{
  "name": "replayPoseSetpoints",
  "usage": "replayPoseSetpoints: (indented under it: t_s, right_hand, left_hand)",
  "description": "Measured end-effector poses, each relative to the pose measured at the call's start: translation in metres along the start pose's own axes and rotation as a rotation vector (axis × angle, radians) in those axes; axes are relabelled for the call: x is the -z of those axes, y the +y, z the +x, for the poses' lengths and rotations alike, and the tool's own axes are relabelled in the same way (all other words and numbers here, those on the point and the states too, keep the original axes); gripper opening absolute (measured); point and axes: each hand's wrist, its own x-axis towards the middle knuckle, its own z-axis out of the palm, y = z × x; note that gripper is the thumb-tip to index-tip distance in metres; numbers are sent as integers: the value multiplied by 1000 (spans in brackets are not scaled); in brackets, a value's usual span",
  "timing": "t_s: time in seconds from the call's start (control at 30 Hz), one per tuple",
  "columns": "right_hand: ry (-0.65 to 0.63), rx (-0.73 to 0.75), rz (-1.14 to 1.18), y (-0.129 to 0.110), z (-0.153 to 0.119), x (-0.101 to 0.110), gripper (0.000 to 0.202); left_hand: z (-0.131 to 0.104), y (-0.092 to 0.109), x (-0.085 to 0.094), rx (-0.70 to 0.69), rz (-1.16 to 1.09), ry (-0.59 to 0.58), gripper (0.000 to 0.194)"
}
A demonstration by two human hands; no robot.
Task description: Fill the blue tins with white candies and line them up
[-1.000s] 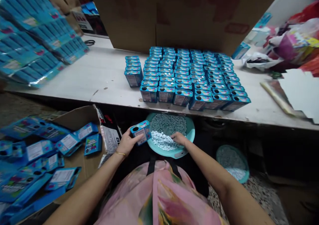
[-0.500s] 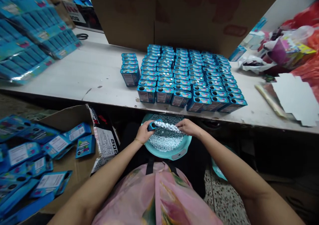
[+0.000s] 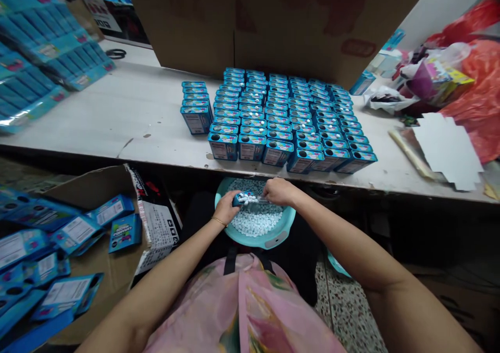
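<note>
My left hand [image 3: 226,209] is wrapped round a small blue box [image 3: 236,201] above a turquoise basin [image 3: 269,242]. A heap of white pellets lies at the box's top, partly hiding its opening. My right hand [image 3: 278,191] is closed on the end of a clear scoop [image 3: 261,199], whose pellet-laden tip reaches the box. Its exact shape is hard to make out. Below both hands, loose white pellets [image 3: 253,224] fill much of the basin, which rests at my lap.
Rows of upright blue boxes [image 3: 275,154] stand on the white table [image 3: 152,129], before a large cardboard carton [image 3: 195,25]. An open carton [image 3: 117,269] of flat blue boxes is at left. Scissors [image 3: 116,54], stacked packs [image 3: 50,46], white card [image 3: 449,150] and red bags [image 3: 480,92] lie around.
The right hand has moved slightly left and up, bringing the scoop closer to the box. The scoop's long heap of pellets has shrunk and now gathers at the box's top.
</note>
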Motion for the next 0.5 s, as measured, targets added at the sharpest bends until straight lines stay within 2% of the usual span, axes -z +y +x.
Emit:
replayPoseSetpoints:
  t_s: [0.13,0.23,0.3,0.37,0.43,0.5]
  right_hand:
    - [-32,-32,-96,-3,-11,12,32]
    - [-37,-19,-75,18,-23,6,28]
    - [-25,-8,0,37,-25,-11,26]
    - [-5,-47,65,50,-19,-38,26]
    - [-5,-151,72,50,-6,-71,28]
    - [-35,-228,56,37,9,-104,31]
  left_hand:
    - [1,-2,-5,-27,-22,18,41]
    - [0,-3,-4,-21,-55,60,39]
    - [-3,-4,1,-1,-86,101,39]
    - [-7,-6,7,41,-118,146,39]
    - [-11,-7,13,92,-140,179,40]
    - [-14,-7,19,125,-153,190,41]
